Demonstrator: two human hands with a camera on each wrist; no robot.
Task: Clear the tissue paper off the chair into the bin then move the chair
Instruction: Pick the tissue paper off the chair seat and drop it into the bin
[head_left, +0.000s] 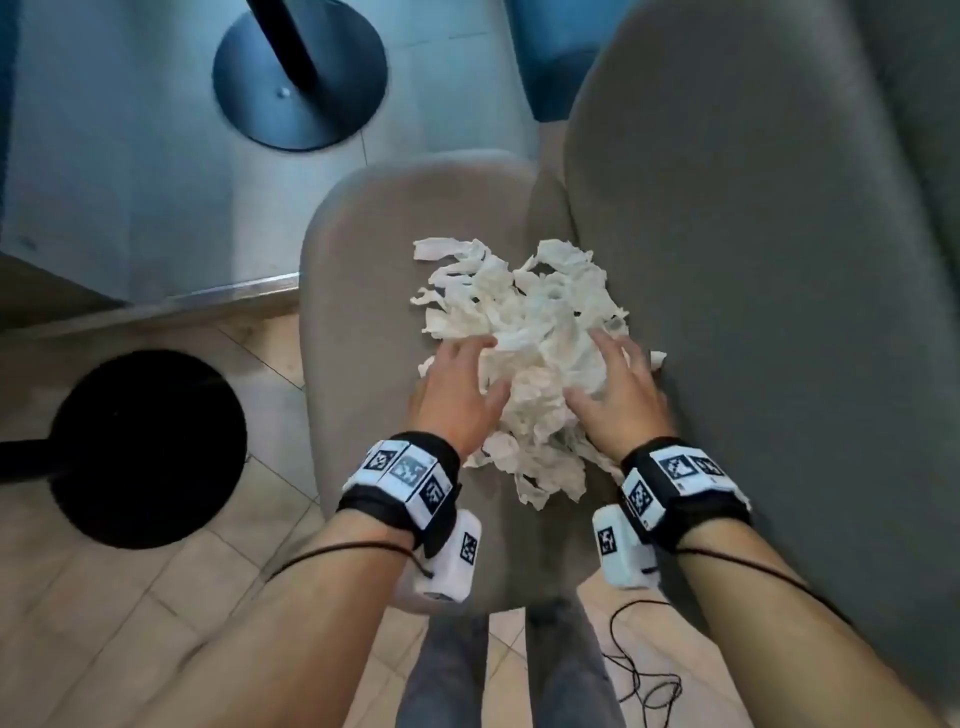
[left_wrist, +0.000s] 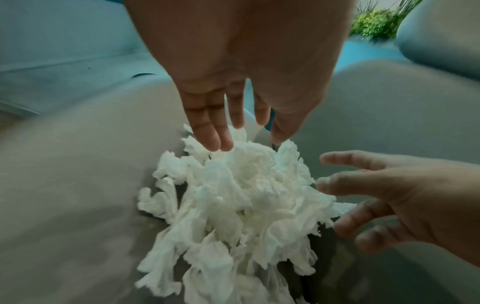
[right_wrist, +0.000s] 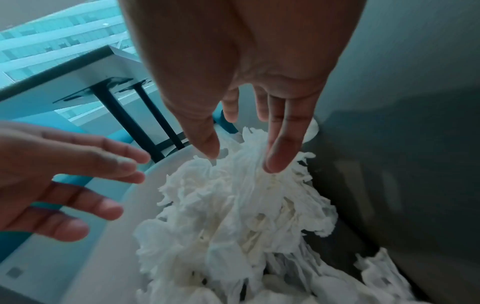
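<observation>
A loose heap of torn white tissue paper (head_left: 524, 322) lies on the seat of a beige upholstered chair (head_left: 363, 270), close against its tall grey backrest (head_left: 753, 260). My left hand (head_left: 462, 384) lies on the heap's left side with fingers spread and straight. My right hand (head_left: 618, 384) lies on the heap's right side, also spread. In the left wrist view the left hand (left_wrist: 233, 131) touches the far edge of the tissue paper (left_wrist: 233, 205). In the right wrist view the right hand (right_wrist: 244, 158) presses its fingertips into the tissue paper (right_wrist: 233, 216). Neither hand grips anything.
A round black table base with a pole (head_left: 301, 73) stands on the floor beyond the chair. Another round black base (head_left: 150, 447) sits on the tiled floor to the left. A thin black cable (head_left: 644, 675) trails on the floor by my legs. No bin is in view.
</observation>
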